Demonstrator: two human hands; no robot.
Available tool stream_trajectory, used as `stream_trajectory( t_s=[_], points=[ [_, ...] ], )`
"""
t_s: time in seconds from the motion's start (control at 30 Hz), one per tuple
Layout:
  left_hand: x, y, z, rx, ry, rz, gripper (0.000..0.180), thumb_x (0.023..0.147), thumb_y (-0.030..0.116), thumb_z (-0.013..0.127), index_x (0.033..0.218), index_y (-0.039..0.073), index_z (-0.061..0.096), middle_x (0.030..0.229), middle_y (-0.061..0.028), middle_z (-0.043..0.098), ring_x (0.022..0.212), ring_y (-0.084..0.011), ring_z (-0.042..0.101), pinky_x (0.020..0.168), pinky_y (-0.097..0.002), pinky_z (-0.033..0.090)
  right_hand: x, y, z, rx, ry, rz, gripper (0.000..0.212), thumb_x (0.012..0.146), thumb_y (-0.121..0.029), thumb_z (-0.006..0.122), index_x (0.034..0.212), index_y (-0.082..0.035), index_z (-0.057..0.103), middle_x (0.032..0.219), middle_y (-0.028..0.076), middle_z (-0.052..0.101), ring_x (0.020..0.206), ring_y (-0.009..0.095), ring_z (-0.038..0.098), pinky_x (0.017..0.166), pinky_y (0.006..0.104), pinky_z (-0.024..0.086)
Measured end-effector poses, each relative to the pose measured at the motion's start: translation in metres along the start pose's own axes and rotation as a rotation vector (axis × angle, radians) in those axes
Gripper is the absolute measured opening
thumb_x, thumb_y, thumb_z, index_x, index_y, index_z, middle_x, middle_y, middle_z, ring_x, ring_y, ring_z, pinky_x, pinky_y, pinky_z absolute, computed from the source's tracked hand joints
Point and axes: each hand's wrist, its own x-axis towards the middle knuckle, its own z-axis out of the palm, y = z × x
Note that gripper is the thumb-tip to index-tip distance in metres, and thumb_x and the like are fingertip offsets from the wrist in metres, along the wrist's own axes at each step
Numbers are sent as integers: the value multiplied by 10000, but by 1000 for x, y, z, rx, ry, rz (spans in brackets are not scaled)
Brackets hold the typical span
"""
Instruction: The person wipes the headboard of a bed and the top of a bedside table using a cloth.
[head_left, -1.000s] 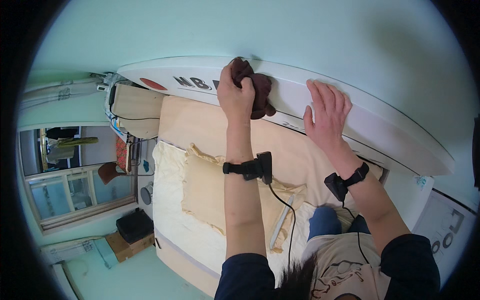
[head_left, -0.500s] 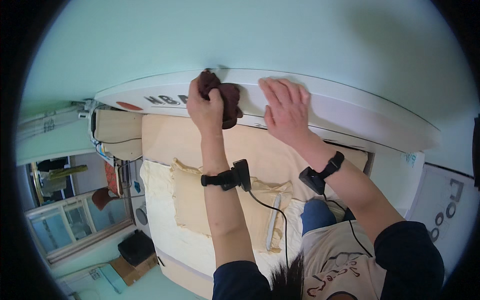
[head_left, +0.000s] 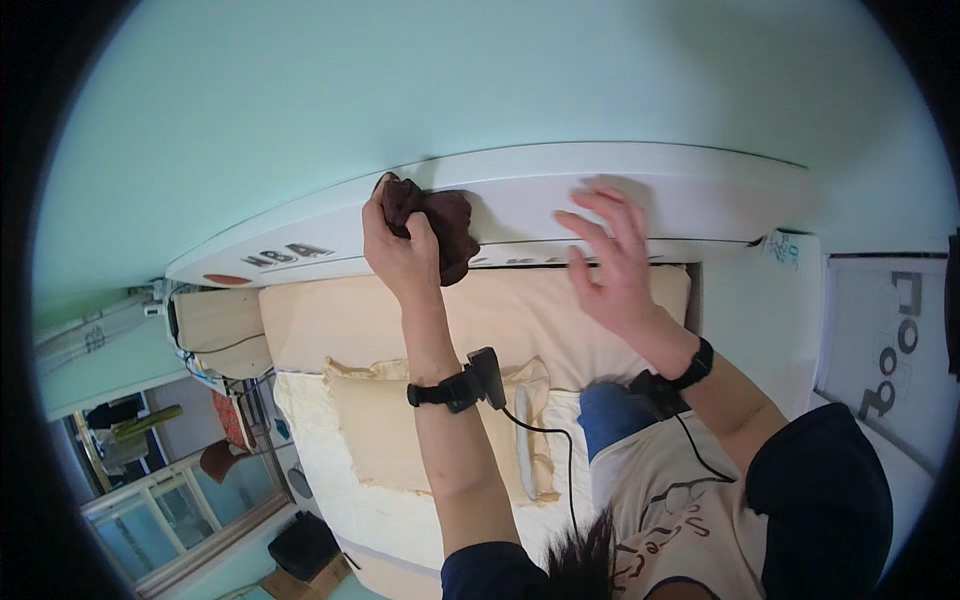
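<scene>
White headboard [head_left: 640,200]: left hand [head_left: 398,250] clenches brown cloth [head_left: 440,225], half hidden; right hand [head_left: 612,262] spread

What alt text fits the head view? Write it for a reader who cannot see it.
The left hand presses a dark brown cloth against the top of a white wall-mounted air conditioner, while the open right hand hovers by its front. Below lie a cream bed and pillow.

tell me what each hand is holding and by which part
The left hand grips a dark brown cloth, bunched up at its left end, pressed against the white unit. The right hand holds nothing, fingers spread.
</scene>
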Motion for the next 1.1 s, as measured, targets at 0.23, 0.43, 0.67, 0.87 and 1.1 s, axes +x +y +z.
stream_trajectory(
  t_s=[0.23,0.43,0.67,0.87,1.1],
  points=[
    [-58,63,77,-76,-60,157,450,745,7,511,1185,-10,603,1078,-156,652,964,-290,643,887,-354,509,-51,83,-124,-330,312,141,459,760,21,605,1212,-56,580,1298,144,514,1218,340,474,1027,447,354],
    [-112,132,149,-138,-115,243,452,741,10,520,1188,-8,592,1111,-155,645,990,-311,637,894,-367,508,-71,163,-176,98,525,552,379,898,-54,566,1271,-11,517,1307,132,508,1197,263,478,1001,369,394],
    [-137,170,171,-100,-226,219,411,746,23,525,1150,18,600,1129,-150,646,1015,-336,630,915,-360,498,-67,183,-184,520,408,690,390,1014,-267,486,1299,-2,500,1261,114,518,1166,215,499,1011,337,382],
    [-127,161,151,110,-126,334,421,753,3,540,1171,-21,584,1125,-156,592,1039,-309,587,957,-376,457,-59,198,-174,600,476,777,508,1040,-418,377,1256,24,506,1227,158,528,1163,249,486,1033,344,353],
    [-112,142,135,108,-131,176,373,771,36,541,1135,-6,616,1099,-149,644,1041,-293,627,921,-365,490,-51,208,-167,691,455,861,603,1035,-489,313,1220,57,490,1229,189,510,1143,272,469,1028,357,344]
  ],
)
